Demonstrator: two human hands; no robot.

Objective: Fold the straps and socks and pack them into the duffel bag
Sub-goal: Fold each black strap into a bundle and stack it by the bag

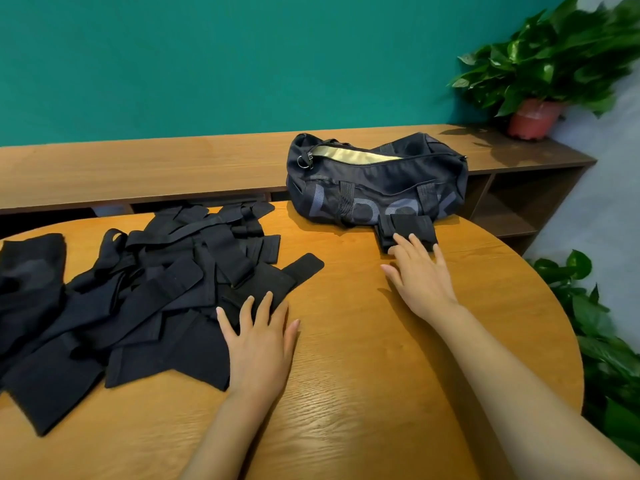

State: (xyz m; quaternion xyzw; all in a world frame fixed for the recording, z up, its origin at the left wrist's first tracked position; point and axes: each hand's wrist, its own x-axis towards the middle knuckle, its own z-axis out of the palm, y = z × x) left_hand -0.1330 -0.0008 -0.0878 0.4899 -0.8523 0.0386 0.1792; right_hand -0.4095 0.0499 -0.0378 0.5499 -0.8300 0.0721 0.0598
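table (346, 393): round wood top, bare strip between both hands, curved edge at right
duffel bag (375, 181): far edge, long axis left-right, zip open upward
pile of straps and socks (138, 289): loose heap, left half
folded bundle (410, 230): touching bag front
left hand (258, 344): flat, fingers straight on pile edge
right hand (420, 275): fingers spread, fingertips on bundle

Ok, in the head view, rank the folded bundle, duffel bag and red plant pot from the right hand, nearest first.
From the right hand:
1. Folded bundle, just ahead, under the fingertips.
2. Duffel bag, directly behind the bundle, slightly left.
3. Red plant pot, far back on the right.
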